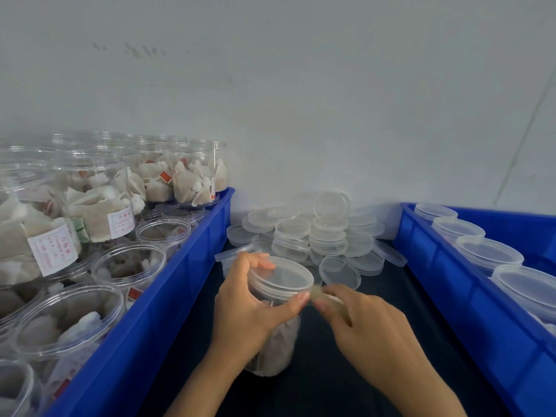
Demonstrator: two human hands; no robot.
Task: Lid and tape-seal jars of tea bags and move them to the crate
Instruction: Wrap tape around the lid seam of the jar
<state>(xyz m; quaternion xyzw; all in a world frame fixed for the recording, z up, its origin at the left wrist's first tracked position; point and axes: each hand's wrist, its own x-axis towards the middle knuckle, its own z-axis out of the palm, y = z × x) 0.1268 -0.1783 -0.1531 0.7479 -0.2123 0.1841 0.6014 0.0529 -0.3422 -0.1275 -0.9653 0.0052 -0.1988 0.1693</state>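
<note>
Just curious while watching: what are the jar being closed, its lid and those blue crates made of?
The jar looks like clear, glossy plastic: the tea bags show through. Its lid seems thinner, slightly cloudy plastic. The left crate and right crate look like opaque, smooth moulded plastic.

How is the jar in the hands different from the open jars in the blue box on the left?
The held jar has a lid on; the open jars have none. The held jar stands on the dark table, gripped by the left hand; the open jars sit in the left crate. Both kinds are clear and hold tea bags.
</note>
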